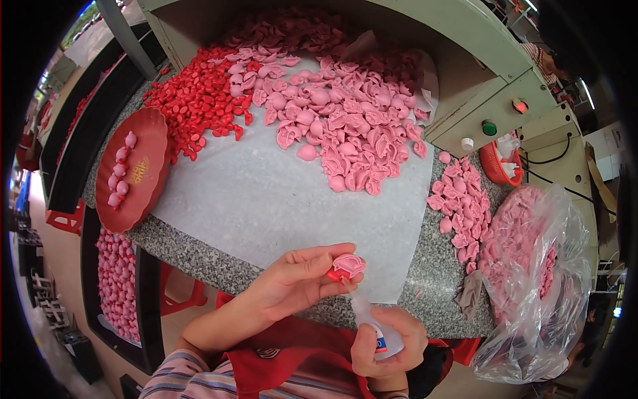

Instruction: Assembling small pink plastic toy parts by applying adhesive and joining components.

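Observation:
Near the front edge of the table, my left hand [287, 284] pinches a small pink hollow plastic shell piece [350, 264] between thumb and fingers. A glossy red plastic piece [337, 274] sits against its lower left side; whether the two are joined, I cannot tell. Just below, my right hand [407, 346] is wrapped round a translucent squeeze bottle [389, 340] with a narrow nozzle. The bottle is tilted, its tip pointing up at the red piece and touching or nearly touching it. Beyond my hands, white paper [266, 199] covers part of the speckled stone tabletop [199, 249].
Heaps of pink shells [345, 120] and red pieces [199, 93] lie at the back, partly under a metal machine housing [458, 113]. A red oval tray [143, 203] with several pink-and-red assembled pieces stands left. At right are a clear plastic bag [531, 266] of pink pieces and a red basket [495, 166].

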Demonstrator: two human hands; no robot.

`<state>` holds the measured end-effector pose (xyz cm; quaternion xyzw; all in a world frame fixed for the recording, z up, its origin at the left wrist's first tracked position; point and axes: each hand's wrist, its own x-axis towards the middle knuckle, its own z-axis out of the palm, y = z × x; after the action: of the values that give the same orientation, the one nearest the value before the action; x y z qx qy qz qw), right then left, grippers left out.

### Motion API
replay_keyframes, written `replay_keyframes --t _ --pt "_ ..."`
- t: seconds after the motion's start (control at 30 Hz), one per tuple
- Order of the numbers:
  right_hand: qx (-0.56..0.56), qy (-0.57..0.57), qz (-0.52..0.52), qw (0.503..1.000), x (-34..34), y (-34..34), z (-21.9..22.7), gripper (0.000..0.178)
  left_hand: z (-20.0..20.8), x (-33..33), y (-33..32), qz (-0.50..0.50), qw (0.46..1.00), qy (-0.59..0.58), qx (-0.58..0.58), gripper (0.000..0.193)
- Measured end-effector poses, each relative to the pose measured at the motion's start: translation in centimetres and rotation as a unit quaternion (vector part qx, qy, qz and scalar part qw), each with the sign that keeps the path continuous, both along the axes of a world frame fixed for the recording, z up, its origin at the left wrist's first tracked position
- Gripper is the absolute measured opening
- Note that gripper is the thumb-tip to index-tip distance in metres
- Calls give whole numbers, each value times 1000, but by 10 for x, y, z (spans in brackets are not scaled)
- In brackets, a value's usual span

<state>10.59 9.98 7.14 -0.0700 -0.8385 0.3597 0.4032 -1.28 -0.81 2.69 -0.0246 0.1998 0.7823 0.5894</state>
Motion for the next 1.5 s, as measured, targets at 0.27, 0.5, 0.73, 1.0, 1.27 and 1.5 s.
replay_keyframes --t 0.27,0.5,0.73,1.0,1.27,1.5 --pt "6 -3 1 1000 1 1 -1 24 -1 0 0 -7 1000 3 -4 44" --pt "6 1 4 1000 3 1 -1 23 -2 2 -1 -11 1000 -9 -9 43" --pt "17 -3 6 1000 2 1 3 23 -1 2 -1 -24 1000 -16 -10 43" --pt "17 10 7 1000 1 2 3 23 -1 1 0 -25 999 -39 21 44" --pt "7 13 13 1000 -1 5 1 22 -6 2 -4 -16 999 -19 35 41" --pt "4 8 -1 1000 3 8 2 23 -7 4 -4 -5 1000 14 24 40"
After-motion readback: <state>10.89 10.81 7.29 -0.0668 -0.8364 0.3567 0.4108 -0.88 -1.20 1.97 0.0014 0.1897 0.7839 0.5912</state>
